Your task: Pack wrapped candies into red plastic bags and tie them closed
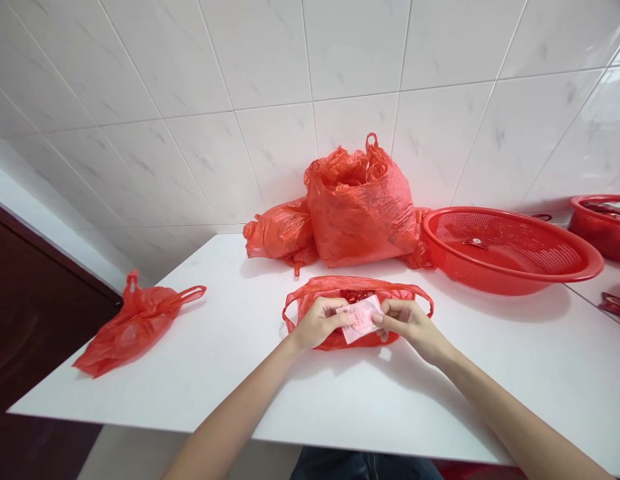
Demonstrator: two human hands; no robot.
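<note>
Both my hands hold a small pink packet (pixel 363 318) over an open red plastic bag (pixel 317 291) lying on the white table (pixel 230 373). My left hand (pixel 317 323) pinches the packet's left edge. My right hand (pixel 407 321) pinches its right edge. The bag's handles spread to either side, and red items show inside it behind the packet.
A large stuffed red bag (pixel 360 200) and a smaller one (pixel 280 230) stand against the tiled wall. A red plastic colander (pixel 510 250) sits at the right, with another red basket (pixel 603 227) beyond it. A crumpled red bag (pixel 135 323) lies near the table's left edge.
</note>
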